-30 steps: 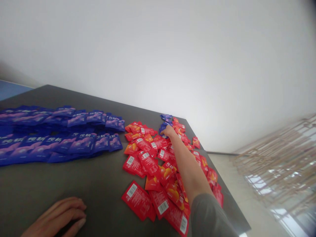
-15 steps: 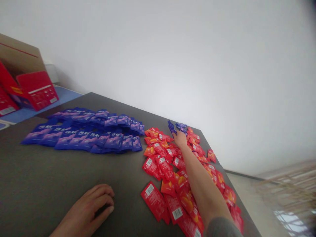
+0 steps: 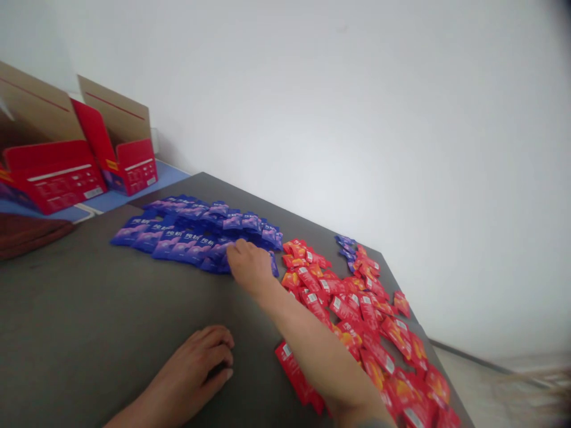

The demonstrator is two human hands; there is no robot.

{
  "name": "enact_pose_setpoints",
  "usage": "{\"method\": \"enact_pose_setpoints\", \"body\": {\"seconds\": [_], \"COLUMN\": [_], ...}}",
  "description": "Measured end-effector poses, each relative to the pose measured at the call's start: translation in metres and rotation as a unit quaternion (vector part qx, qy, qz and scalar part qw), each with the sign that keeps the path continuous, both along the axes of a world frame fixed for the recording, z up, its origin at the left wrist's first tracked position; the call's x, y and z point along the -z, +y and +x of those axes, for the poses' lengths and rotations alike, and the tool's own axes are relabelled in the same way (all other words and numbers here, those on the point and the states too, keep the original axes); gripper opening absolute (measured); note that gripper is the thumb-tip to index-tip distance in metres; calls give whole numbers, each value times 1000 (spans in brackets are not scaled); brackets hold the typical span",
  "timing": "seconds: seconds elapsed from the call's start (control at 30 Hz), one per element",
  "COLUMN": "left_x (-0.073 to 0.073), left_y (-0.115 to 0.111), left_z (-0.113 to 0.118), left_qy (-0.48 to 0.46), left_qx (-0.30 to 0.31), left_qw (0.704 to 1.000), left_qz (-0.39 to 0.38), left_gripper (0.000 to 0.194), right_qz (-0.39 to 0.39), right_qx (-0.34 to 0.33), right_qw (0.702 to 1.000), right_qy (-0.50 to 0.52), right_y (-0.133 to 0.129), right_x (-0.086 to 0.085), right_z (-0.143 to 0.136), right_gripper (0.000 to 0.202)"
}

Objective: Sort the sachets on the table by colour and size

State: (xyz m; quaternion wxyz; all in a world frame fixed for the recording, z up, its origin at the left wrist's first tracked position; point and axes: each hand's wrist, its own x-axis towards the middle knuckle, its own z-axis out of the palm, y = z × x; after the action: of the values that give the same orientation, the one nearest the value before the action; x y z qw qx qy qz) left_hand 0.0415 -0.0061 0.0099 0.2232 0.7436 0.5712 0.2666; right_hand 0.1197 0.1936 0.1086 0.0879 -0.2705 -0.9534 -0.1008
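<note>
Blue pouches (image 3: 168, 242) point toward the wall (image 3: 321, 131), rows running left-right.

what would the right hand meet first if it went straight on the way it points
Most likely the blue packets at its fingertips; depth is unclear, so the right hand may already touch them.

The right fingers (image 3: 234, 254) hide some blue packets (image 3: 185, 242) behind them, so any grip is unclear. Well left of those fingers, a box (image 3: 60, 175) is cut off at the edge.
</note>
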Motion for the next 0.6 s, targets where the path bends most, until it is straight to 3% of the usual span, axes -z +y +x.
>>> {"method": "enact_pose_setpoints", "body": {"seconds": [0.17, 0.33, 0.5, 0.6], "left_x": [1, 5, 9, 26], "left_y": [-3, -3, -1, 5], "left_z": [1, 0, -9, -18], "left_qy": [-1, 15, 65, 87], "left_qx": [0, 1, 15, 21], "left_qw": [1000, 1000, 997, 991], "left_qz": [4, 5, 49, 103], "left_gripper": [14, 12, 11, 19], "right_qz": [-27, -58, -86, -73], "right_qx": [-33, -26, -40, -1], "right_qw": [999, 998, 995, 996], "right_qy": [-25, -15, 12, 46], "right_y": [-17, -19, -19, 9], "right_x": [20, 37, 27, 5], "right_z": [-54, -74, -58, -17], "right_gripper": [33, 34, 40, 45]}}
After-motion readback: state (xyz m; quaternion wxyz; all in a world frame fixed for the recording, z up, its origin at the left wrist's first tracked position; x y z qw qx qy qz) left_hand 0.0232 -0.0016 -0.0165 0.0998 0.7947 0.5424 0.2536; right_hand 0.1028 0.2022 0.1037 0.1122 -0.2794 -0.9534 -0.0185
